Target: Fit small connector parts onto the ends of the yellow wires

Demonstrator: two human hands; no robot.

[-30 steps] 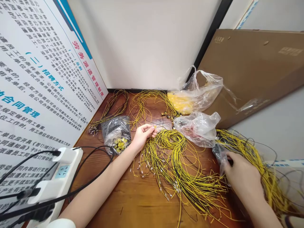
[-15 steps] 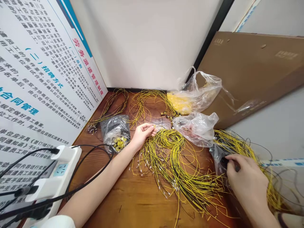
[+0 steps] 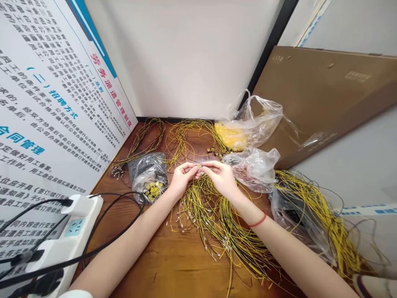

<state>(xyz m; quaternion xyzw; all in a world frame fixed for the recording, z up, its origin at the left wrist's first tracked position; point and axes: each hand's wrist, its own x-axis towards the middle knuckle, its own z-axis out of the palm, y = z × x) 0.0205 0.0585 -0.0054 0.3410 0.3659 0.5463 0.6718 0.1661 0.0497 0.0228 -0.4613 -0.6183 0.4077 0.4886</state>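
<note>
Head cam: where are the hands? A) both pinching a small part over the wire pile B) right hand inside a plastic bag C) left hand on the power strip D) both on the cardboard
A: the left hand and right hand meet at a small yellowish part above the pile of yellow wires.

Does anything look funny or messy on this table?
Yes. The yellow and black wires lie in a big tangled heap on the wooden table, not in neat bundles, and a brown cardboard sheet leans tilted against the wall behind them.
</note>
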